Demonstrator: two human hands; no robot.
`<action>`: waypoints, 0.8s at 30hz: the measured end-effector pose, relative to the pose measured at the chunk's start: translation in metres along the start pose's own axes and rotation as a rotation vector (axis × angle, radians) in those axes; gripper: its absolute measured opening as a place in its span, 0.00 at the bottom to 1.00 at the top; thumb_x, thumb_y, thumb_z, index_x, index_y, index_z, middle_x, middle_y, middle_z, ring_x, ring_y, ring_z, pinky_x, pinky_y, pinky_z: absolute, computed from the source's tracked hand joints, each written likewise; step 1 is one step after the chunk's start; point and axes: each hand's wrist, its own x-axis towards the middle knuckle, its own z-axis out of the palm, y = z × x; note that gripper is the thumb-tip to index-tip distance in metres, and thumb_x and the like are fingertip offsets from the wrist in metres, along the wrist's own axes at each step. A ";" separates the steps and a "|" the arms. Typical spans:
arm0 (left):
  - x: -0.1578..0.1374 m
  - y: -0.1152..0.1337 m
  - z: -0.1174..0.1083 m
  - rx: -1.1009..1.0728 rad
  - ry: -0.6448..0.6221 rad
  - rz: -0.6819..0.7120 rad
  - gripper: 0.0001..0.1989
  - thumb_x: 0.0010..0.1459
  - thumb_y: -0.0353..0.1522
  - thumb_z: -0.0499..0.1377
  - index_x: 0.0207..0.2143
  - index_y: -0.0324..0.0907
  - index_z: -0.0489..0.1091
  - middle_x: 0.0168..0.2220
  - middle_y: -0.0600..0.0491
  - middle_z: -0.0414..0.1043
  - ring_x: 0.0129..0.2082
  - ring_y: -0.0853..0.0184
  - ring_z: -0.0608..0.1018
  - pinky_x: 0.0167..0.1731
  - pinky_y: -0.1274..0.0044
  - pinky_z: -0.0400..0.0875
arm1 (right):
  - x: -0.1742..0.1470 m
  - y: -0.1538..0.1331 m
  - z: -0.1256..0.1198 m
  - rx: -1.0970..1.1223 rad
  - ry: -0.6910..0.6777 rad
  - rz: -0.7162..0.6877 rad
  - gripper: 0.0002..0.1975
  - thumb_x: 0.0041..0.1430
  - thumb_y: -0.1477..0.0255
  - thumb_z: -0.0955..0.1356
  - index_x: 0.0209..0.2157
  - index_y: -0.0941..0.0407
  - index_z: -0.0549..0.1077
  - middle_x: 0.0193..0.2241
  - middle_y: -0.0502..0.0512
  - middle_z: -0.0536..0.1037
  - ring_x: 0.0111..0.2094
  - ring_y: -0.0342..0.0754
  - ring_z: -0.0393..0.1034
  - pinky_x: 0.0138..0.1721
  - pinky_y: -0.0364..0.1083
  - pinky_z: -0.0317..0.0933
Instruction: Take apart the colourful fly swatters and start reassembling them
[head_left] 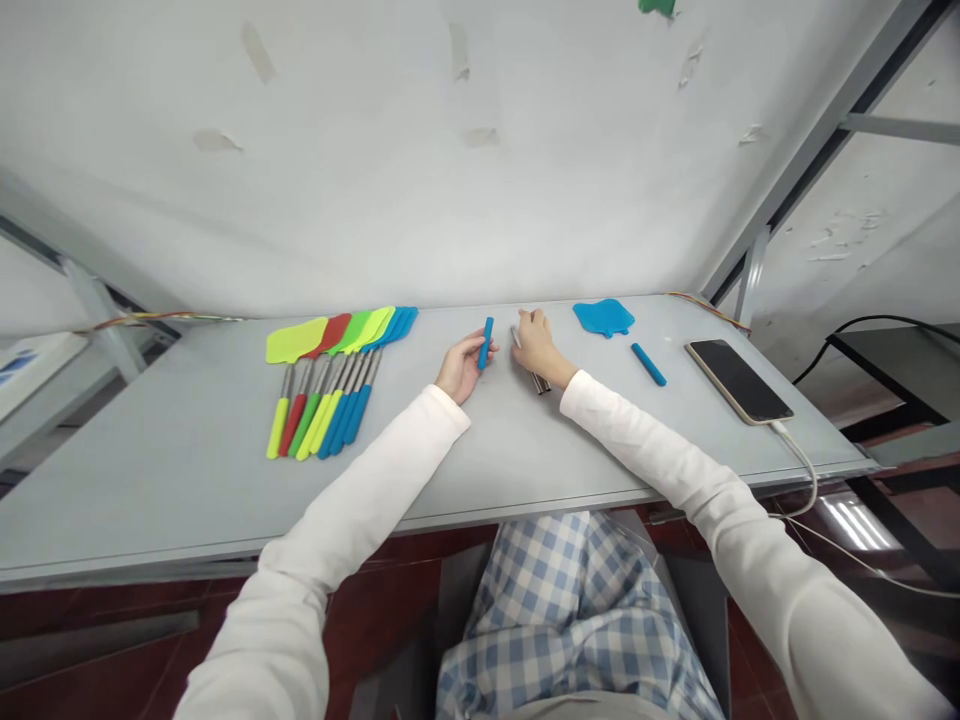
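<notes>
My left hand (463, 366) is closed around a short blue handle sleeve (486, 343), held nearly upright just above the table. To its right, my right hand (537, 346) is pinched on a thin metal rod, whose tip (515, 337) shows at the left of the fingers. Ends of metal rods (541, 384) lie on the table beneath that hand; the hand covers the rest of them. A blue fly swatter head (604, 317) lies flat near the wall, to the right of my right hand. Close to it rests another blue handle sleeve (648, 364).
Several fly swatters in yellow, red, green and blue lie side by side at the left, with their handles (311, 420) toward me. A phone (739, 380) with a white cable (802, 455) lies at the right. The grey table (202, 470) meets a white wall (450, 200).
</notes>
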 end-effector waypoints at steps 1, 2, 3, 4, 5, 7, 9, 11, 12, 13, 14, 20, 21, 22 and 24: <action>0.000 0.000 0.000 0.000 0.006 -0.011 0.10 0.51 0.24 0.56 0.37 0.36 0.70 0.28 0.54 0.72 0.30 0.74 0.76 0.32 0.82 0.67 | -0.001 0.002 -0.001 -0.049 0.016 -0.016 0.27 0.51 0.84 0.62 0.55 0.68 0.62 0.53 0.76 0.63 0.55 0.63 0.58 0.53 0.58 0.57; 0.000 0.000 0.001 0.005 0.011 -0.014 0.10 0.51 0.24 0.56 0.37 0.36 0.70 0.28 0.54 0.72 0.30 0.74 0.76 0.32 0.82 0.67 | -0.003 0.003 -0.003 -0.069 0.029 -0.027 0.24 0.53 0.82 0.62 0.54 0.67 0.64 0.53 0.75 0.63 0.54 0.63 0.58 0.52 0.58 0.57; -0.001 0.000 0.001 0.014 0.012 -0.011 0.10 0.51 0.24 0.57 0.37 0.36 0.70 0.29 0.54 0.73 0.30 0.73 0.76 0.33 0.82 0.67 | -0.004 0.005 -0.005 -0.060 0.041 -0.044 0.21 0.56 0.79 0.61 0.53 0.64 0.66 0.52 0.73 0.64 0.54 0.62 0.58 0.52 0.58 0.56; -0.001 0.000 0.001 0.029 0.007 -0.005 0.10 0.51 0.25 0.58 0.38 0.36 0.70 0.29 0.54 0.73 0.30 0.73 0.77 0.33 0.81 0.68 | -0.005 0.007 -0.008 -0.028 0.050 -0.068 0.18 0.59 0.77 0.61 0.52 0.62 0.67 0.51 0.70 0.65 0.53 0.59 0.59 0.53 0.57 0.56; -0.003 0.000 0.002 0.049 -0.003 0.005 0.11 0.50 0.25 0.59 0.39 0.36 0.69 0.30 0.54 0.73 0.30 0.73 0.77 0.33 0.81 0.68 | -0.007 0.009 -0.011 0.022 0.059 -0.099 0.16 0.62 0.74 0.60 0.50 0.60 0.68 0.49 0.67 0.66 0.53 0.57 0.60 0.53 0.55 0.56; -0.005 -0.001 0.003 0.104 -0.035 0.035 0.15 0.48 0.26 0.63 0.40 0.37 0.68 0.31 0.54 0.73 0.31 0.72 0.78 0.34 0.80 0.68 | -0.012 0.011 -0.016 0.152 0.069 -0.165 0.15 0.66 0.68 0.58 0.47 0.58 0.70 0.45 0.62 0.69 0.50 0.52 0.62 0.53 0.52 0.55; -0.009 -0.003 0.005 0.183 -0.080 0.066 0.19 0.44 0.28 0.66 0.41 0.39 0.67 0.33 0.54 0.74 0.32 0.70 0.79 0.34 0.79 0.68 | -0.018 0.012 -0.019 0.291 0.068 -0.219 0.13 0.65 0.64 0.60 0.42 0.56 0.70 0.40 0.58 0.70 0.45 0.48 0.64 0.50 0.49 0.57; -0.012 -0.005 0.007 0.268 -0.123 0.099 0.21 0.42 0.29 0.68 0.40 0.40 0.67 0.35 0.54 0.74 0.34 0.69 0.79 0.36 0.78 0.68 | -0.023 0.012 -0.021 0.418 0.070 -0.236 0.09 0.62 0.64 0.63 0.38 0.55 0.69 0.37 0.55 0.71 0.40 0.46 0.65 0.45 0.46 0.59; -0.013 -0.005 0.008 0.306 -0.142 0.115 0.21 0.42 0.31 0.69 0.40 0.40 0.67 0.35 0.54 0.74 0.35 0.69 0.79 0.37 0.78 0.68 | -0.024 0.013 -0.022 0.478 0.072 -0.232 0.08 0.61 0.64 0.64 0.36 0.54 0.68 0.36 0.53 0.71 0.39 0.45 0.65 0.42 0.45 0.59; -0.014 -0.006 0.008 0.340 -0.161 0.132 0.21 0.43 0.33 0.69 0.40 0.40 0.68 0.36 0.53 0.74 0.36 0.69 0.78 0.38 0.77 0.68 | -0.024 0.014 -0.025 0.539 0.078 -0.221 0.08 0.60 0.64 0.65 0.35 0.54 0.68 0.35 0.52 0.72 0.37 0.44 0.65 0.40 0.44 0.59; -0.016 -0.006 0.009 0.374 -0.182 0.149 0.20 0.45 0.35 0.68 0.41 0.40 0.68 0.36 0.53 0.74 0.38 0.68 0.78 0.39 0.77 0.68 | -0.023 0.017 -0.029 0.600 0.091 -0.200 0.09 0.58 0.63 0.66 0.34 0.54 0.68 0.34 0.51 0.72 0.37 0.44 0.65 0.39 0.44 0.59; -0.021 -0.011 0.009 0.831 -0.390 0.380 0.17 0.58 0.37 0.56 0.50 0.43 0.69 0.54 0.47 0.69 0.52 0.64 0.71 0.52 0.71 0.63 | -0.009 0.069 -0.077 0.648 0.175 0.028 0.11 0.60 0.60 0.64 0.36 0.53 0.66 0.26 0.47 0.72 0.27 0.42 0.67 0.33 0.43 0.58; -0.022 -0.013 0.009 0.939 -0.413 0.440 0.18 0.59 0.35 0.55 0.51 0.43 0.68 0.55 0.46 0.67 0.54 0.63 0.69 0.54 0.70 0.62 | -0.009 0.081 -0.085 0.515 0.187 0.071 0.10 0.61 0.61 0.64 0.35 0.54 0.66 0.25 0.47 0.71 0.26 0.42 0.66 0.33 0.43 0.58; -0.023 -0.015 0.009 1.039 -0.423 0.495 0.18 0.59 0.34 0.54 0.52 0.43 0.68 0.56 0.46 0.66 0.55 0.62 0.68 0.56 0.68 0.60 | -0.011 0.091 -0.091 0.355 0.180 0.118 0.09 0.60 0.63 0.65 0.34 0.54 0.67 0.24 0.48 0.71 0.26 0.44 0.66 0.33 0.44 0.57; -0.023 -0.019 0.008 1.201 -0.403 0.575 0.19 0.60 0.32 0.52 0.53 0.41 0.67 0.56 0.44 0.65 0.57 0.61 0.67 0.59 0.67 0.57 | -0.018 0.108 -0.098 0.052 0.124 0.198 0.07 0.59 0.66 0.66 0.33 0.55 0.69 0.25 0.52 0.72 0.30 0.47 0.68 0.35 0.46 0.57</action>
